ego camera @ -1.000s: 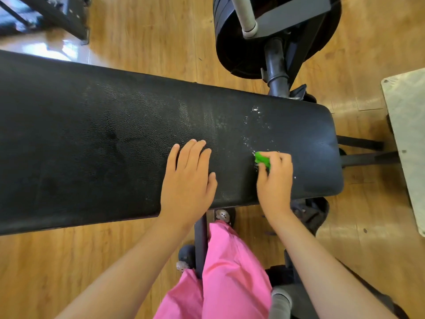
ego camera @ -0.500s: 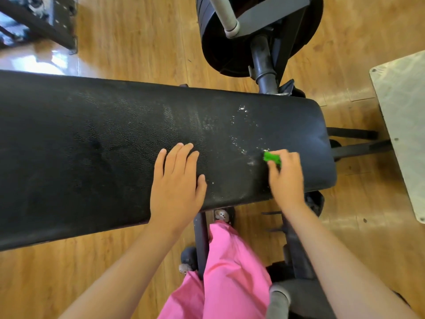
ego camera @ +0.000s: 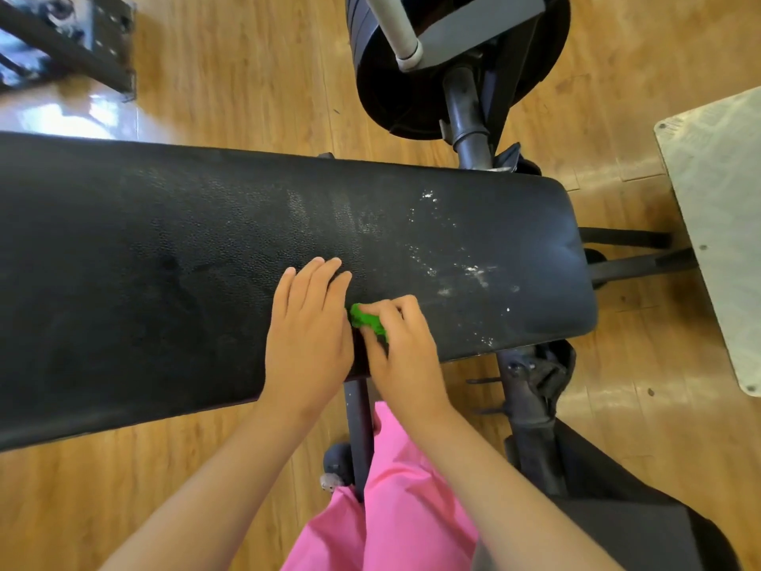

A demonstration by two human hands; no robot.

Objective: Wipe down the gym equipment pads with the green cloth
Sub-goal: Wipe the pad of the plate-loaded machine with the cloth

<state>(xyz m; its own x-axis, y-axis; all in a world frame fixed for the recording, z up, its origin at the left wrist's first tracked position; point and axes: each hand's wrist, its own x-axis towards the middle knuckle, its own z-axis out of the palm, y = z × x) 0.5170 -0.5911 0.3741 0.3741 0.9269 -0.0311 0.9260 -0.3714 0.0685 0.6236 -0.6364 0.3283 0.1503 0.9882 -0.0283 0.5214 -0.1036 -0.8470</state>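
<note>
"Well, where's the green cloth (ego camera: 366,319)?"
"Wadded on the pad (ego camera: 164,261), pinched by the right hand (ego camera: 405,356), fingers curled — beside the left hand (ego camera: 309,335), flat, fingers together. So small a wad could skip the white specks (ego camera: 469,274) rightward"

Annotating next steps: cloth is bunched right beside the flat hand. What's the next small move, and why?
Probably sweep the right hand, gripping the green cloth, rightward across the bench pad: white specks remain toward its rounded end, and the left hand, flat on the pad, blocks going further left.
</note>
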